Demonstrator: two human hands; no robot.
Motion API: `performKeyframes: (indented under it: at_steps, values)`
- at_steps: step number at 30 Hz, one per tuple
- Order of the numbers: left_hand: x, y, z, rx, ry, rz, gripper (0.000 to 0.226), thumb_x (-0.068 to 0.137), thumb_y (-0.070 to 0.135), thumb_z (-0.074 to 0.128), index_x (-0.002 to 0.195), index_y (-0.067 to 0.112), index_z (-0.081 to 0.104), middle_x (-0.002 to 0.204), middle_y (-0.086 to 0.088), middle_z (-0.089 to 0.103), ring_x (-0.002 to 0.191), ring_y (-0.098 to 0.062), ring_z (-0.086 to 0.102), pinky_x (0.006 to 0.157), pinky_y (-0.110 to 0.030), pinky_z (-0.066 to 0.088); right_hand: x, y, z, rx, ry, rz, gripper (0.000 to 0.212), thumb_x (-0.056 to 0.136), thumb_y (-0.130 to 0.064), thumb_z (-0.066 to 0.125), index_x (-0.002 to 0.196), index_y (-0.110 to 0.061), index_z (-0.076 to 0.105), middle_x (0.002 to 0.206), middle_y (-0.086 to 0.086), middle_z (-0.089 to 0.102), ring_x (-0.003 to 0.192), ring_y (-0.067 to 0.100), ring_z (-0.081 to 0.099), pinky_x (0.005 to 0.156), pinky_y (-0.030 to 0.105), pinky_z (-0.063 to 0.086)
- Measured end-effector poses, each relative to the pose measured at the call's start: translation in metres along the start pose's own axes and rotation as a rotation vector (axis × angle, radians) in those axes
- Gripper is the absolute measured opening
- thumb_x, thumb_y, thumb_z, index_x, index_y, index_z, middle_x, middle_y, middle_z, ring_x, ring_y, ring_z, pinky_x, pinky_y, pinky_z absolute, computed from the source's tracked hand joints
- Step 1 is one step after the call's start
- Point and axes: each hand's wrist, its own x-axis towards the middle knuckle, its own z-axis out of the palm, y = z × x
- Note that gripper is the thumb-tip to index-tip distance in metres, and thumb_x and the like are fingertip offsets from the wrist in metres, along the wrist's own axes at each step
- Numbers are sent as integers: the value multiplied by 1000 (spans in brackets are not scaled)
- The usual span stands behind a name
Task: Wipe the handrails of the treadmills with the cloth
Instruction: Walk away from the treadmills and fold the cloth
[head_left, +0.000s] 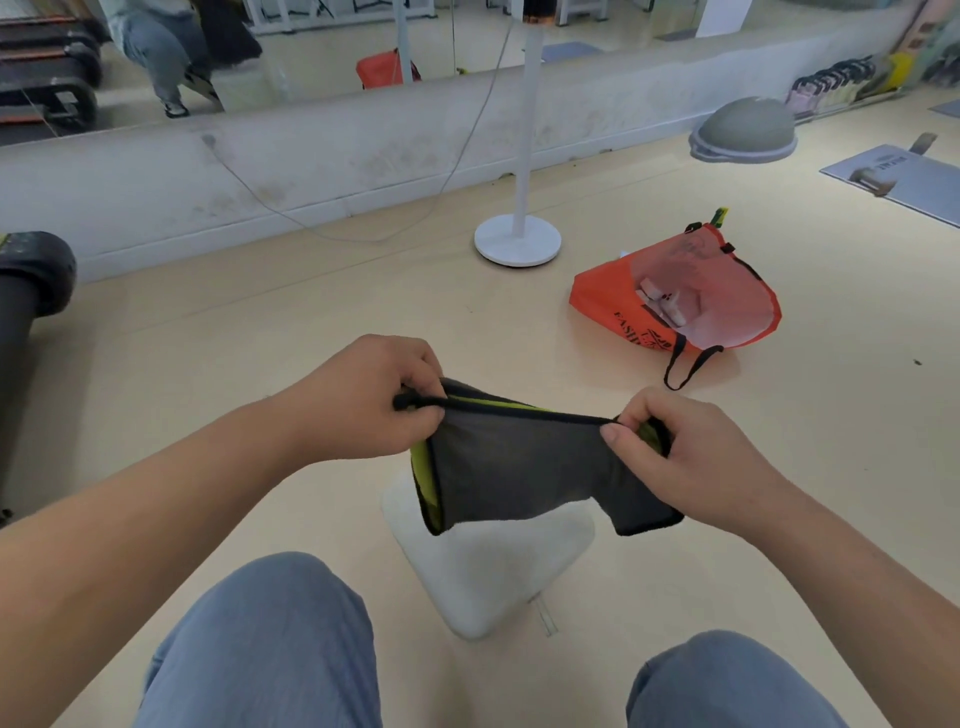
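Observation:
A dark grey cloth (519, 462) with a yellow-green underside and black hem hangs stretched between my two hands above the floor. My left hand (363, 400) pinches its top left corner. My right hand (685, 452) pinches the top right corner, thumb on the hem. The cloth's lower edge dangles free over a white cloth (493, 566) lying on the floor. A black treadmill part (26, 291) shows at the left edge; its handrails are out of sight. My knees in blue jeans fill the bottom of the view.
An orange tote bag (675, 296) lies on the floor to the right. A white stand with a round base (518, 241) rises ahead, its cable trailing to the low wall. A grey balance dome (743, 130) and a mat with dumbbells (893, 182) sit far right. A mirror runs along the back.

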Motion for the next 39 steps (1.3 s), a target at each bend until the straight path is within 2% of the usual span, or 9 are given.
performKeyframes:
  at_steps: [4, 8, 14, 19, 22, 29, 33, 36, 39]
  values:
    - [-2, -3, -5, 181, -12, 7, 20, 79, 32, 58, 73, 22, 74, 86, 14, 66, 68, -5, 58, 66, -33, 53, 7, 11, 0, -395, -38, -239, 41, 92, -52, 61, 65, -28, 42, 55, -10, 44, 54, 10, 45, 50, 26, 34]
    - [-5, -8, -6, 110, 36, -136, 11, 76, 40, 60, 72, 30, 65, 80, 14, 66, 75, -6, 61, 72, -36, 55, 13, 11, -2, -624, -312, -280, 43, 95, -44, 65, 69, -33, 33, 67, -13, 42, 68, 14, 45, 59, 29, 35]
    - [-14, -6, -11, -249, 53, -297, 24, 77, 5, 70, 63, 24, 69, 85, 8, 76, 70, -7, 66, 62, -20, 50, 11, 2, -8, -127, -330, -83, 28, 79, -11, 78, 71, -23, 54, 70, -8, 57, 67, 14, 54, 65, 35, 50]
    - [-29, -11, -22, -400, 33, -368, 21, 77, -2, 70, 64, 15, 66, 69, -8, 66, 61, -15, 53, 58, -32, 40, 9, 3, -6, 340, -108, 131, 28, 95, -16, 72, 83, -10, 47, 59, 3, 50, 55, 16, 35, 49, 21, 31]
    - [-33, -5, -25, -447, -23, -399, 6, 65, 11, 66, 64, 8, 61, 65, -12, 58, 61, -15, 49, 56, -30, 34, 4, 0, -7, 334, -247, 89, 16, 101, -14, 64, 95, -21, 50, 66, 23, 60, 57, 30, 38, 54, 33, 32]
    - [-18, -14, -26, -690, 138, -587, 13, 66, 3, 64, 63, 9, 53, 59, 0, 46, 53, -12, 45, 59, -31, 39, -13, -18, -8, 384, -454, 72, 12, 79, -28, 82, 90, -32, 81, 82, 3, 74, 73, 13, 61, 67, 25, 49]
    - [-17, -18, -18, -693, 108, -593, 12, 58, 12, 64, 66, 8, 58, 66, -6, 52, 64, -19, 51, 66, -35, 44, -8, -9, -10, 200, -478, 130, 26, 65, -43, 92, 88, -38, 80, 80, 12, 72, 68, 27, 58, 67, 39, 50]
    - [-19, -21, -11, -625, 112, -568, 14, 57, 14, 66, 63, 4, 59, 67, -11, 55, 69, -23, 52, 70, -40, 42, -6, 1, -10, 120, -476, 151, 18, 76, -27, 91, 81, -30, 74, 78, 11, 71, 74, 34, 64, 72, 46, 55]
    - [-27, -26, -5, -540, 70, -562, 11, 64, 10, 73, 65, 6, 63, 75, -14, 68, 70, -21, 59, 69, -39, 44, -8, 8, -13, 54, -440, 146, 22, 80, -18, 86, 68, -21, 68, 69, -3, 69, 67, 17, 64, 66, 26, 52]
